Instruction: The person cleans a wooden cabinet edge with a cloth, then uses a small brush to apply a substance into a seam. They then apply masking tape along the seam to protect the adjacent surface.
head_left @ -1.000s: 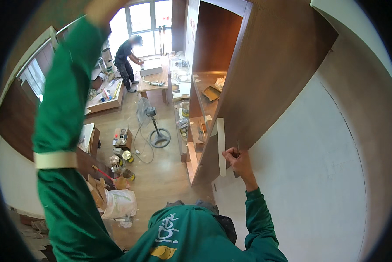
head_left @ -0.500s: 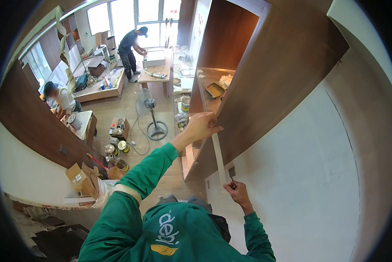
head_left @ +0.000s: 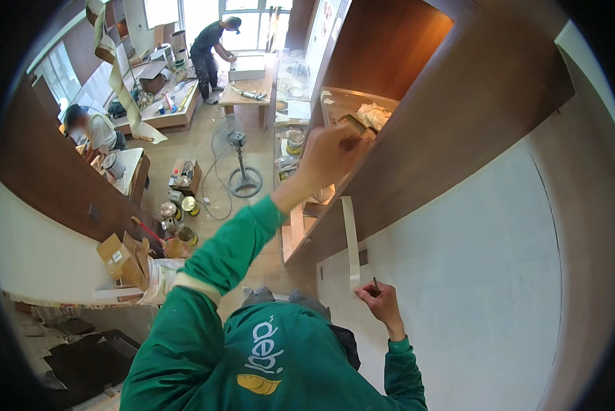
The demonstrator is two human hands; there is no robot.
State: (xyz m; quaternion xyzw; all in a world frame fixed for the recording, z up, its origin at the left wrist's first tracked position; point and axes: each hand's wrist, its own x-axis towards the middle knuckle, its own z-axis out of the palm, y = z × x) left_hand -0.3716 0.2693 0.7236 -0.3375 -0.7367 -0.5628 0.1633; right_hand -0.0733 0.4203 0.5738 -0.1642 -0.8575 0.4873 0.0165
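A narrow cream strip (head_left: 350, 236) hangs down along the brown wood panel (head_left: 417, 161), its lower end at the fingertips of my right hand (head_left: 383, 305). That hand is closed, and a thin dark stick-like tool (head_left: 376, 283) pokes up from its fingers; the tool's kind is unclear. My left hand (head_left: 331, 157) is raised in front of the panel's edge, above the strip's upper end and apart from it. Motion smears its fingers, so whether they hold anything is hidden. Behind it is an open cabinet compartment (head_left: 338, 99) with a crumpled pale wad (head_left: 372, 116) inside.
Beyond stands a floor fan (head_left: 237, 140), with paint cans (head_left: 190, 205) and a cardboard box (head_left: 124, 260) to the left. One person (head_left: 208, 58) works at a far table (head_left: 253, 90), another (head_left: 102, 130) at a left table. A white wall (head_left: 472, 274) is at my right.
My left hand has let go of the strip's upper end and moved up and right toward the cabinet. The strip stays by the panel, its lower end still at my right hand.
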